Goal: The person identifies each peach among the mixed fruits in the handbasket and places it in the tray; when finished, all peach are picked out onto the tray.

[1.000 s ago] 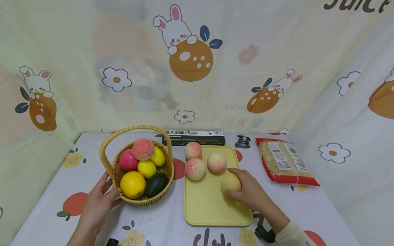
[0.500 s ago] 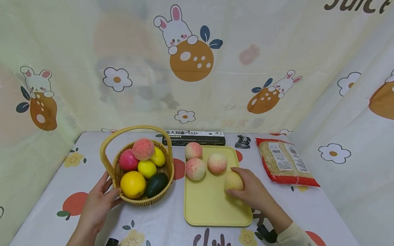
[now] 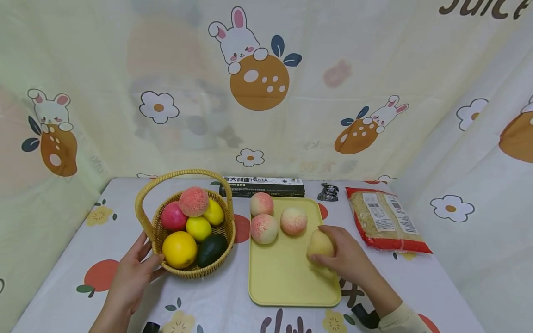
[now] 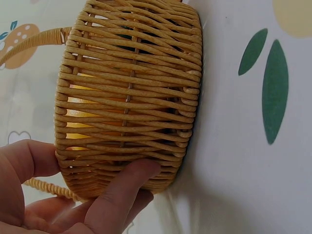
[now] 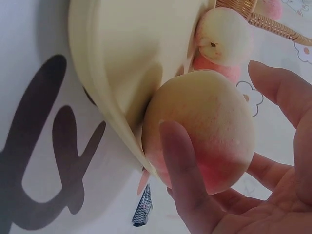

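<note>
My right hand holds a pale yellow peach at the right side of the yellow tray. In the right wrist view, the peach shows a pink blush, and one fingertip is raised off it. Three pink-and-white peaches, one of them the nearest peach, sit at the tray's far end. On the left, my left hand holds the side of a wicker basket. Its fingers lie against the woven wall in the left wrist view.
In the basket lie a pink peach, a magenta fruit, two lemons, an orange and an avocado. Behind the tray are a pasta box and a small black packet. A red-edged grain bag lies right.
My right hand has shifted a little to the right across the tray with the peach, which has turned slightly. The left hand and basket stay in place.
</note>
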Demonstrator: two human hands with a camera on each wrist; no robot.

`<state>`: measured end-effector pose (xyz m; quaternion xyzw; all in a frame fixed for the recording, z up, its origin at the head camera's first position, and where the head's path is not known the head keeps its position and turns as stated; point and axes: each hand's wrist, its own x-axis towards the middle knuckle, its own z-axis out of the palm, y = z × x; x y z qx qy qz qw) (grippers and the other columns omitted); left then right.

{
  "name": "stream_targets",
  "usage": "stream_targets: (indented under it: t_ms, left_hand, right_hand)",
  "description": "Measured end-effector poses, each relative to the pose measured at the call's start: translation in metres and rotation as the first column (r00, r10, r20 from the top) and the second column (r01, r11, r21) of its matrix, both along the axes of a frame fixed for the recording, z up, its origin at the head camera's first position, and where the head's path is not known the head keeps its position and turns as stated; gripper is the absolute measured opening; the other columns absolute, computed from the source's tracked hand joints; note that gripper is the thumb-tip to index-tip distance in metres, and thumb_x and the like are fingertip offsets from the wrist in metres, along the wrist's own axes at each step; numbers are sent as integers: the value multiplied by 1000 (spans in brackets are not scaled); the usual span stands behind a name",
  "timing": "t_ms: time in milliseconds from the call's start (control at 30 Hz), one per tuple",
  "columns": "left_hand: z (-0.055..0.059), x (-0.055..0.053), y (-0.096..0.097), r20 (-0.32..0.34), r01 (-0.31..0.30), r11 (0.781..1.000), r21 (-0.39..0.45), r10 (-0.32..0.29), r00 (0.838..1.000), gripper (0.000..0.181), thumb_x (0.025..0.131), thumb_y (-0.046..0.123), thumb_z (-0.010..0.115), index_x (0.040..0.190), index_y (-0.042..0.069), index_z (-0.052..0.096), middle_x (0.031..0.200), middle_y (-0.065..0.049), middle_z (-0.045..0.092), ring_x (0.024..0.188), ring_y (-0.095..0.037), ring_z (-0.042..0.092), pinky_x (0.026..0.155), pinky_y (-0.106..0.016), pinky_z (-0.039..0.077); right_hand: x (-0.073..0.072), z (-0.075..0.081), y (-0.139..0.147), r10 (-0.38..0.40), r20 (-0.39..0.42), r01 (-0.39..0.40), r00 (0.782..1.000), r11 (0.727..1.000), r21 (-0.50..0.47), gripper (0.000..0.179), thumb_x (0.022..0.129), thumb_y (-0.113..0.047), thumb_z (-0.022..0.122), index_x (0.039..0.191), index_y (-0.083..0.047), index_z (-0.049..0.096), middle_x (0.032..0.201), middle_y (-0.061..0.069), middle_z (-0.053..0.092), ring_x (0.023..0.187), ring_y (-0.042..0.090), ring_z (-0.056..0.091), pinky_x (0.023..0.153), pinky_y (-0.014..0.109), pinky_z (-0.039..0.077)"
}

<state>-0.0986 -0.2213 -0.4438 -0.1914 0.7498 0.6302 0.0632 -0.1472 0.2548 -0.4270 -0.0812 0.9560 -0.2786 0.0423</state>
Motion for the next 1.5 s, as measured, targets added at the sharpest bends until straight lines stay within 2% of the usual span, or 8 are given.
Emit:
stream_targets:
  t_ms: [267, 600, 733, 867, 967, 1100, 1267, 1500]
  left_hand:
    - [-1, -1, 0, 4, -5, 1000, 5, 5, 1000, 91, 104, 9, 57, 168, 38, -1, 177, -19, 17, 153, -48, 40, 101, -54, 56]
    - [-3, -2, -1, 10, -3, 1000, 10, 3, 1000, 91, 105, 9, 57, 168, 40, -1, 177, -18, 16, 153, -49, 39, 101, -54, 56]
    - [-3, -2, -2, 8, 0, 1000, 14, 0, 1000, 91, 105, 9, 57, 168, 40, -2, 177, -18, 16, 154, -49, 39, 101, -54, 56]
    - [-3, -1, -2, 5, 1, 1000, 16, -1, 1000, 92, 104, 9, 57, 168, 39, -2, 177, -17, 16, 154, -48, 39, 102, -55, 56]
    - [-2, -1, -2, 3, 0, 1000, 15, -1, 1000, 92, 104, 9, 57, 168, 39, -1, 177, -18, 16, 153, -48, 39, 101, -55, 56]
    - [-1, -1, -1, -3, -1, 1000, 18, 1, 1000, 92, 105, 9, 57, 168, 41, -1, 177, -18, 16, 154, -48, 38, 101, -55, 56]
    - [-1, -2, -1, -2, -7, 1000, 18, 7, 1000, 91, 105, 9, 58, 168, 42, 0, 177, -17, 16, 154, -48, 38, 101, -55, 56]
    - [0, -1, 0, -3, -8, 1000, 8, 8, 1000, 91, 105, 9, 57, 168, 42, 0, 177, -17, 17, 154, -48, 38, 101, -55, 56]
  right_hand:
    - [5, 15, 0, -22, -19, 22, 1000, 999, 23, 82, 84, -47, 87, 149, -9, 56, 151, 21, 57, 136, 42, 55, 113, 67, 49]
    - [11, 29, 2, -32, -38, 32, 999, 999, 16, 83, 85, -48, 87, 152, -13, 53, 153, 20, 55, 141, 44, 51, 112, 72, 47]
    - [16, 36, 0, -25, -62, 25, 998, 1000, 2, 82, 85, -46, 87, 152, -14, 53, 153, 19, 55, 137, 45, 55, 108, 71, 50]
    - [22, 44, -3, -15, -87, 12, 996, 999, -34, 80, 85, -45, 88, 151, -15, 54, 151, 16, 59, 130, 41, 63, 102, 64, 58]
    - [27, 50, -7, -8, -62, 2, 998, 996, -93, 83, 83, -46, 89, 153, -16, 53, 151, 14, 58, 129, 39, 64, 88, 45, 66]
    - [34, 59, -14, 2, -9, -4, 1000, 987, -160, 90, 81, -49, 89, 156, -18, 49, 155, 13, 55, 132, 38, 62, 71, 22, 64]
    - [40, 65, -23, 38, -10, -39, 999, 977, -210, 89, 80, -45, 91, 155, -23, 50, 154, 11, 56, 132, 37, 61, 72, 21, 63]
    - [44, 67, -40, 131, -42, -137, 991, 945, -297, 85, 81, -41, 92, 154, -27, 51, 154, 10, 55, 132, 39, 62, 77, 23, 64]
